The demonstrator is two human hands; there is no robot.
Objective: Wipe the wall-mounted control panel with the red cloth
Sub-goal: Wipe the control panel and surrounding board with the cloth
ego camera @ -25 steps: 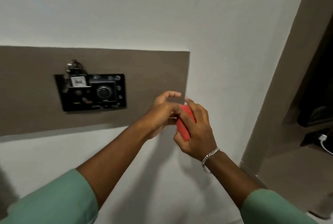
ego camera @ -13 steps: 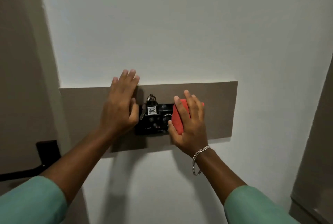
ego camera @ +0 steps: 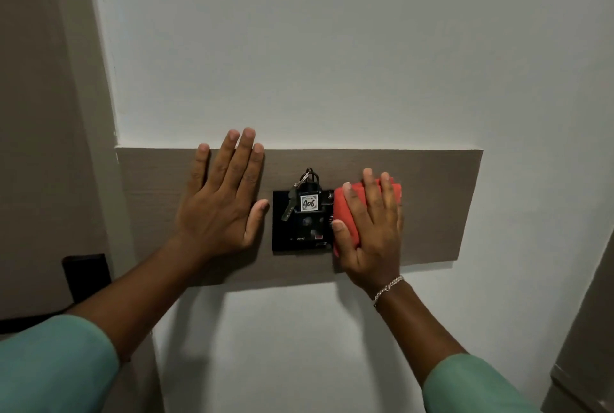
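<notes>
Spread flat, the right hand (ego camera: 372, 230) is pressing the folded red cloth (ego camera: 345, 216) onto the right edge of the black control panel (ego camera: 300, 230). The left hand (ego camera: 221, 203) is lying open-palmed, holding nothing, on the brown wall board (ego camera: 438, 206) just left of the panel, beside the hanging key tag (ego camera: 308, 203).

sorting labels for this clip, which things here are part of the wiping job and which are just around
Part of the job:
- red cloth, pressed flat under the right hand
- black control panel
- left hand, flat on the brown wall board

Just around:
- keys with the 406 tag, hanging over the panel
- dark fitting low on the left
</notes>
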